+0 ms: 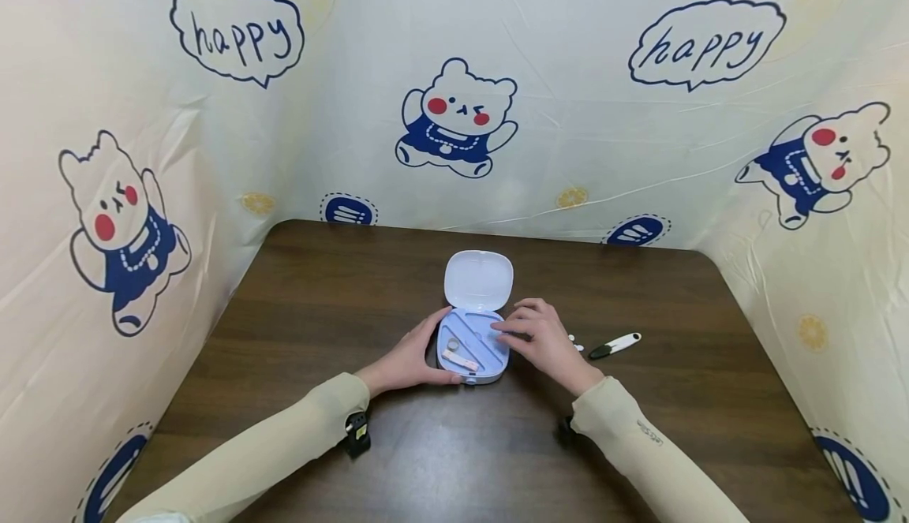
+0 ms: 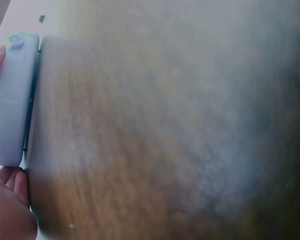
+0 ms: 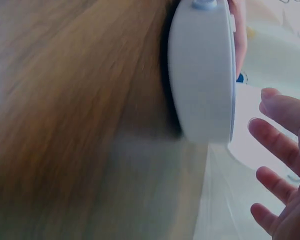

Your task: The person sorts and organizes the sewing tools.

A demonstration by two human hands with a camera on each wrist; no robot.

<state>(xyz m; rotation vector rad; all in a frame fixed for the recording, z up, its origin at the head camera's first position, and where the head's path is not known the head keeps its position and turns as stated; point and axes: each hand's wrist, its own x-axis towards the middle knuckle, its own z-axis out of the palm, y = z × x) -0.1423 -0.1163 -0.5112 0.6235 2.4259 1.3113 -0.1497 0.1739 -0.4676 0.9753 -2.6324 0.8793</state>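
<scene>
A light blue and white case (image 1: 473, 375) stands on the brown table with its translucent lid (image 1: 479, 280) swung up at the back. Its tray is split by slanted ridges. In the left section lie a small round greyish piece (image 1: 453, 344) and a pale pinkish strip (image 1: 460, 360). My left hand (image 1: 408, 357) grips the case's left side, thumb at the front and fingers farther back. Over the right side of the tray hovers my right hand (image 1: 543, 341). In the right wrist view its fingers (image 3: 277, 142) are spread beside the case wall (image 3: 202, 75), with nothing between them.
To the right of my right hand lies a small black-and-white handled tool (image 1: 615, 345). Small white pieces (image 1: 576, 343) sit beside it, partly hidden by the hand. A printed fabric backdrop (image 1: 454, 34) encloses the table (image 1: 341, 294) at the back and sides.
</scene>
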